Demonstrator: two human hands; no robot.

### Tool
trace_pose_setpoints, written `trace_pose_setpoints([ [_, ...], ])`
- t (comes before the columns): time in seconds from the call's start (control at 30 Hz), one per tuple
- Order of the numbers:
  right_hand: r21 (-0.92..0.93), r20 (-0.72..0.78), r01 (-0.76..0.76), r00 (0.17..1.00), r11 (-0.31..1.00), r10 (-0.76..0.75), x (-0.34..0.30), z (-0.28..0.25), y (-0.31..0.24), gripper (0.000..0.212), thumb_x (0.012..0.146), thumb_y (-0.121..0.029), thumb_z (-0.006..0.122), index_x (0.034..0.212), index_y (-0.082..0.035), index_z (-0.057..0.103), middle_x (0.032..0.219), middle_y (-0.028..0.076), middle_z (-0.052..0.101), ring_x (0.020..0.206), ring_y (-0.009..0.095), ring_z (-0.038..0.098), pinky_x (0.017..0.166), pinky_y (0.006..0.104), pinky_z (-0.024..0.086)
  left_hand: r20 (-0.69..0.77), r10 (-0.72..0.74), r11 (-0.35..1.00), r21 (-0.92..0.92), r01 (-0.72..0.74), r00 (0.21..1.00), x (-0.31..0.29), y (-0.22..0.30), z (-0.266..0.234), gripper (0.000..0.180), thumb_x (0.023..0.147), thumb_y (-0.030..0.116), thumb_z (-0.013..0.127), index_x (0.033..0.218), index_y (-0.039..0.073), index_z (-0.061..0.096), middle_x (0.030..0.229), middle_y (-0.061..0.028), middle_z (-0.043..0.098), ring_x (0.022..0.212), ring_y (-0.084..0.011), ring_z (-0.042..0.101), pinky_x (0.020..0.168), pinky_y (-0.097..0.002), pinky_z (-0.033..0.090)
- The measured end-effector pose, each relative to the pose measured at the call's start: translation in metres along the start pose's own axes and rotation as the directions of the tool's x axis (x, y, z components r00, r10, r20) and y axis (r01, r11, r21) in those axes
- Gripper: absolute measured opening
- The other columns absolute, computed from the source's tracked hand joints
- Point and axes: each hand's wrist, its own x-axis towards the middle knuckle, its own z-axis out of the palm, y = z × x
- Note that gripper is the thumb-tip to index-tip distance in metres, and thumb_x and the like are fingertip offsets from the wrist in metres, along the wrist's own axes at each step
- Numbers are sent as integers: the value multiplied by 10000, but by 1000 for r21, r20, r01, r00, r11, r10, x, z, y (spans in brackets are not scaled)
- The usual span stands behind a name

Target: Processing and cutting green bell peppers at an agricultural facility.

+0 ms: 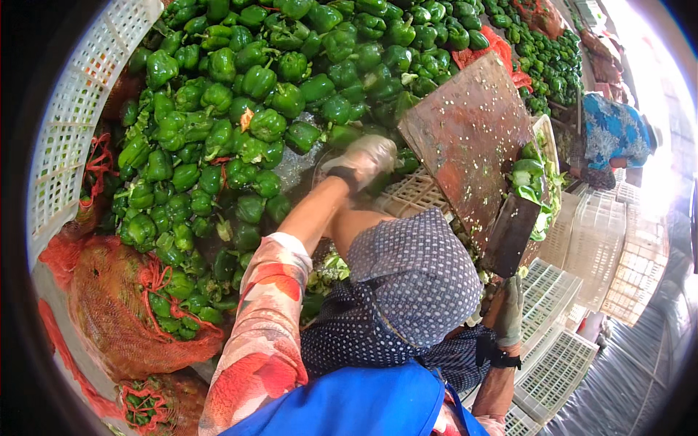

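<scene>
My left hand, in a pale glove, reaches to the near edge of a large heap of green bell peppers. Motion smears its fingers, so any pepper in them cannot be made out. On the right, my gloved right hand grips a cleaver by its brown handle. The cleaver's dark, wide blade lies along the edge of a brown cutting board strewn with pepper seeds. Cut green pepper pieces sit beside the blade, at the board's right side.
Red mesh sacks of peppers lie at left, below a white plastic crate. A cream crate shows under the board. Stacked crates stand at right. Another person in blue patterned clothing is at far right, near more peppers.
</scene>
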Motion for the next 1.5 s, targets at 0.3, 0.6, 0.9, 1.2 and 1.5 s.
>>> trace_pose_setpoints([
  [0.3,51,82,-49,996,998,44,-13,27,-37,208,989,-316,463,1049,-120,491,747,29,535,591,130,515,467,257,411,116,-344,867,421,267,932,-9,50,5,388,796,356,697,1045,59,694,1121,-132,658,1043,-292,626,897,-338,494],
  [0.6,58,35,21,999,998,-23,9,-6,0,353,971,-212,508,1262,-12,526,1047,60,581,877,132,536,765,271,467,-121,-232,826,-548,130,965,-84,36,-47,218,890,183,610,1046,36,651,957,-29,654,841,-144,590,737,-274,482],
  [0.9,-177,67,216,976,960,-207,0,3,-13,396,977,-282,493,1261,-8,522,905,50,602,728,107,536,635,256,461,-101,760,383,868,-317,642,-128,194,-127,211,816,12,635,1018,67,656,974,-113,650,895,-249,624,785,-314,501],
  [1.2,-29,115,411,907,911,-405,-46,26,-42,426,967,-270,490,1295,3,489,675,10,560,538,80,516,472,245,418,100,260,949,159,-273,961,-45,284,-19,215,841,107,650,1039,32,688,849,-100,677,663,-142,596,641,-281,488],
  [1.5,-144,158,541,839,829,-520,-37,20,-23,413,961,-275,506,1272,-4,507,641,82,577,535,171,573,533,318,470,-88,288,952,130,-275,954,-53,222,-7,215,874,52,630,1084,8,627,964,-83,658,834,-148,615,759,-270,500],
])
